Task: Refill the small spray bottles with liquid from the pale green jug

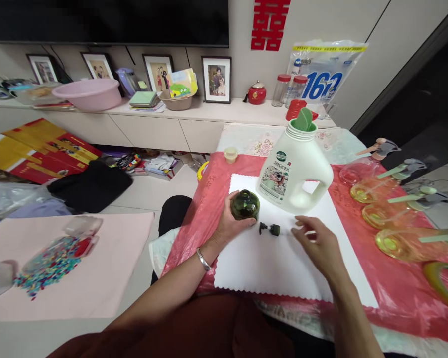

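Red sheeting point(388, 278) lies across the tabletop point(242, 136), where a pale jug point(298, 169) has a green piece point(304, 120) in its neck. My left hand point(229, 222) clasps a green bottle point(245, 205) over the white mat point(261, 268); from here I cannot tell whether my right hand point(321, 243), beside the dark pump point(275, 229), pinches anything.

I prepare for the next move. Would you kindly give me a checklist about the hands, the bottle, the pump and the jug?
1. Left hand holds the green bottle: ok.
2. Pump off the bottle: ok, it lies on the white sheet.
3. Right hand gripping the pump: cannot tell, but it is close.
4. Jug upright: ok, on the sheet.
5. Jug's neck unobstructed: not ok, a green piece sits there.
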